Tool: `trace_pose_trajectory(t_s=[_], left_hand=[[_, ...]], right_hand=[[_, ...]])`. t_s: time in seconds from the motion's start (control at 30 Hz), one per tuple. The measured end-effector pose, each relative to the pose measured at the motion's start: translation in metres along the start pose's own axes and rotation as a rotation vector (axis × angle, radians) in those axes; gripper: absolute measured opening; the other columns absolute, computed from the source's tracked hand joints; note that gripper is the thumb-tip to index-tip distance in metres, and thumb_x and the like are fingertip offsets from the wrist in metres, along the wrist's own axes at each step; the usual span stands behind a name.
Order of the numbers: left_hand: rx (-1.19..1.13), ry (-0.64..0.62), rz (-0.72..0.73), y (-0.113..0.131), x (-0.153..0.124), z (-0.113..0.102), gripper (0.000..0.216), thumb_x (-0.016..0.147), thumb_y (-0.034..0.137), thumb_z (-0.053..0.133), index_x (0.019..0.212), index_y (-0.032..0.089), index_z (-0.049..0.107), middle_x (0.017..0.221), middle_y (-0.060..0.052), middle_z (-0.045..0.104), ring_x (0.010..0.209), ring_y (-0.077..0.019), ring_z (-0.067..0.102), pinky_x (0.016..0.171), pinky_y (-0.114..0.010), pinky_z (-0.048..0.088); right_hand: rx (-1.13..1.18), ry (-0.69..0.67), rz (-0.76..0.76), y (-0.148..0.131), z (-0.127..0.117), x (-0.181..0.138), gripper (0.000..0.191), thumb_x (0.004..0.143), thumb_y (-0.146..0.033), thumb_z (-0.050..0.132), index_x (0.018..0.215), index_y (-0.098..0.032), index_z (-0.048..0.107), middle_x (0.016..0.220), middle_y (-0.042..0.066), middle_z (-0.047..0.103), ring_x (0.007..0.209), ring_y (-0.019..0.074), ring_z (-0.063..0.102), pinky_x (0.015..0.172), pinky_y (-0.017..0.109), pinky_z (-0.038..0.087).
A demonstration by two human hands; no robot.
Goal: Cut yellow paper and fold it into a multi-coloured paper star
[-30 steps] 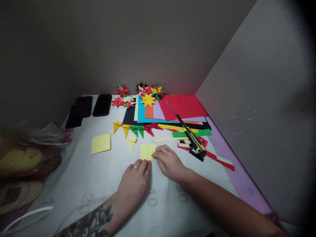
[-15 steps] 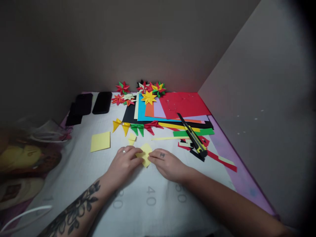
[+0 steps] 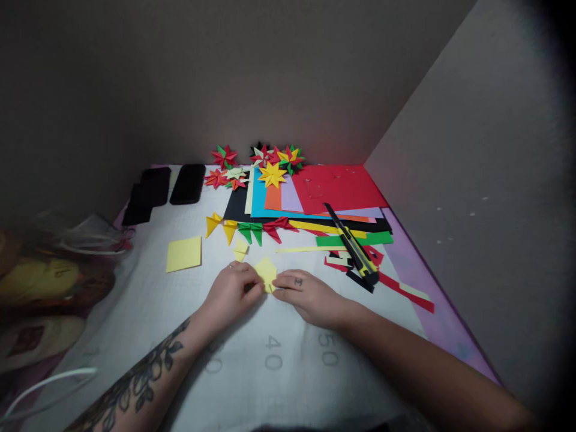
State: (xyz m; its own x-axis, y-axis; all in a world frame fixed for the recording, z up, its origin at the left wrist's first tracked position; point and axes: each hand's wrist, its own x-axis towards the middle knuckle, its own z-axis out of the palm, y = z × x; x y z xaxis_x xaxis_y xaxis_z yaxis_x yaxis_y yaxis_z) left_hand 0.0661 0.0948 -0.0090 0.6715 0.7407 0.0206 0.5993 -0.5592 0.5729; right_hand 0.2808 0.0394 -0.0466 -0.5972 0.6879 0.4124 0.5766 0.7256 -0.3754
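Between my hands a small piece of yellow paper (image 3: 266, 270), partly folded, lies on the white mat with printed numbers (image 3: 288, 378). My left hand (image 3: 236, 294) pinches its left edge, thumb and fingers together. From the other side, my right hand (image 3: 310, 297) grips the lower right edge with thumb and fingertips. The fingers hide part of the paper's lower edge. Just beyond my left hand sits a small folded yellow piece (image 3: 240, 250). A square pad of yellow paper (image 3: 184, 254) rests farther left.
A yellow-black utility knife (image 3: 355, 249) lies across paper strips and scraps at right. Behind are folded points (image 3: 250, 231), paper stars (image 3: 272, 174) and coloured sheets (image 3: 337, 189). Dark phones (image 3: 188, 184) lie back left; a plastic bag (image 3: 49, 276) stands at left. Walls enclose the back and right.
Both hands have shifted slightly on the yellow paper. Its lower tip, which pointed toward me, now appears folded up, with the fingers at the lower edge.
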Motion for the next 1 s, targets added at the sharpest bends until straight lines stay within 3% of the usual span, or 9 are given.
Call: trace_pose_trajectory(t_s=[0.27,0.57,1.0], left_hand=[[0.113,-0.012,-0.090,0.008,0.002,0.002,0.017,0.081,0.019,0.049,0.066,0.018,0.055,0.068,-0.002,0.059,0.070,-0.0173,0.051,0.069,-0.030,0.038],[0.201,-0.013,-0.118,0.008,0.006,0.008,0.016,0.080,0.019,0.048,0.065,0.019,0.054,0.069,-0.003,0.058,0.069,-0.0180,0.052,0.073,-0.032,0.038],[0.284,-0.001,-0.178,0.016,0.006,0.008,0.014,0.078,0.019,0.047,0.067,0.019,0.055,0.072,-0.005,0.060,0.071,-0.0200,0.051,0.070,-0.032,0.037]], right_hand=[[0.020,-0.046,0.042,0.000,0.002,-0.002,0.040,0.084,-0.003,0.044,0.119,-0.017,0.059,0.115,0.008,0.065,0.111,0.0190,0.053,0.096,0.037,0.045],[-0.003,-0.013,0.017,-0.001,0.001,-0.001,0.037,0.084,-0.005,0.045,0.113,-0.018,0.065,0.111,0.007,0.067,0.107,0.0212,0.054,0.092,0.037,0.047],[-0.039,-0.073,0.034,-0.002,0.000,0.001,0.040,0.082,-0.004,0.047,0.116,-0.019,0.062,0.112,0.007,0.066,0.109,0.0215,0.052,0.091,0.037,0.046]])
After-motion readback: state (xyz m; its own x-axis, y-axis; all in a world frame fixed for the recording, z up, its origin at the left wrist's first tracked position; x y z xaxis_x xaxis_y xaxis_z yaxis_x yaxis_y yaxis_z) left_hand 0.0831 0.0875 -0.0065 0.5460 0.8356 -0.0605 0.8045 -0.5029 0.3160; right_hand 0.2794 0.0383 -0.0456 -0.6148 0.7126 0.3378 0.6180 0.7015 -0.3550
